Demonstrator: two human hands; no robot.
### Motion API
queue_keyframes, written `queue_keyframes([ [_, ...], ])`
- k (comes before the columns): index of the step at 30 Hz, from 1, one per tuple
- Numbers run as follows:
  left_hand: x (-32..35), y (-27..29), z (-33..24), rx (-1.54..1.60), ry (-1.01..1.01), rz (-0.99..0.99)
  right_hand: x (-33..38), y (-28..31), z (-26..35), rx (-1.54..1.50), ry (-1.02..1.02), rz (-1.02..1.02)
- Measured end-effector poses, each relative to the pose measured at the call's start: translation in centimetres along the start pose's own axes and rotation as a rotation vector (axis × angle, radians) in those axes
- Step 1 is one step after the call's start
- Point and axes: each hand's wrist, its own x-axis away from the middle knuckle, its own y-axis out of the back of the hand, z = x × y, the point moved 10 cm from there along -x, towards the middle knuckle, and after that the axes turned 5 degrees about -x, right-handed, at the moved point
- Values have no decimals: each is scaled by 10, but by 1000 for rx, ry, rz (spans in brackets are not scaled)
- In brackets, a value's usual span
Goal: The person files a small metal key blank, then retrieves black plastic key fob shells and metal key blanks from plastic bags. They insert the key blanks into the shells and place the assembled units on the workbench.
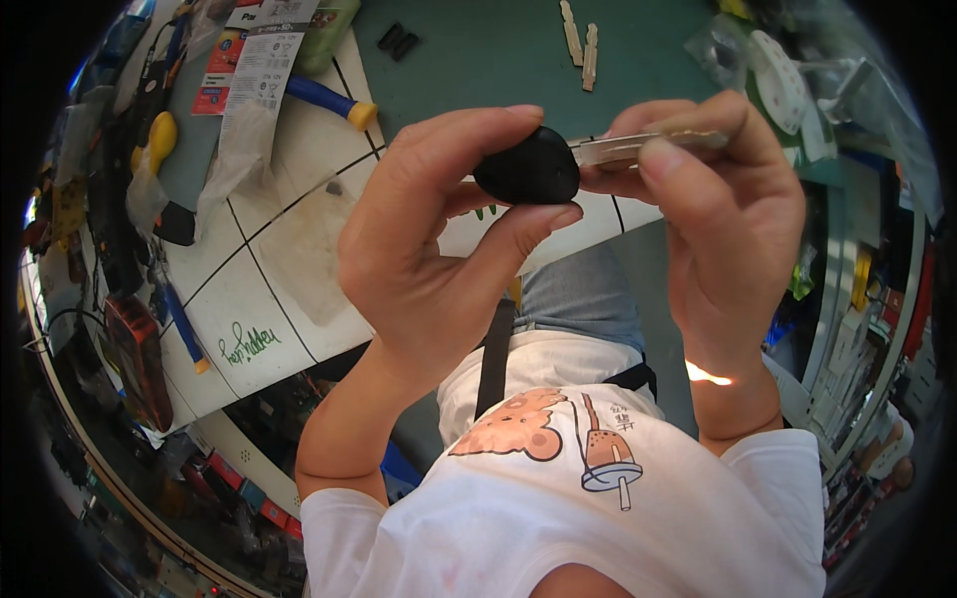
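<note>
My left hand [439, 219] is closed, its fingers and thumb gripping the rounded black head of a key [530, 167] from above and below. From the right side of that head, a flat silver key blade [613, 149] reaches toward my right hand [723, 199]. The right thumb and fingers pinch this blade, and its notched edge shows above the thumb. Whether the blade is fixed in the head or only touching it, I cannot tell. Beyond my hands, two loose brass-coloured key blades [580, 48] lie on the green mat [469, 60].
A small black part [398, 42] rests on the mat's left side. Left of it are a blue-and-yellow handled tool [329, 103] and printed packaging [261, 65] on the white, black-lined tabletop [289, 289]. White plastic pieces [781, 85] and clear bags sit at the far right.
</note>
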Motion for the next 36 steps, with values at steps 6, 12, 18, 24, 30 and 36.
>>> queue_keyframes([
  [6, -18, 23, 3, -681, -61, 60, -45, 40, 22, 278, 160, 28],
  [12, -51, 2, 0, -943, 29, 243, -99, 55, -22, 756, -48, 172],
  [18, -89, -11, 18, -1027, 125, 315, -86, 67, 13, 824, -178, 63],
  [24, -113, 10, -61, -927, 251, 340, 23, 122, 107, 642, -522, -131],
  [30, -97, 4, -141, -876, 276, 467, 66, 175, 242, 758, -271, -275],
  [36, -143, -180, -178, -619, 58, 587, 113, 319, 313, 709, -121, -683],
])
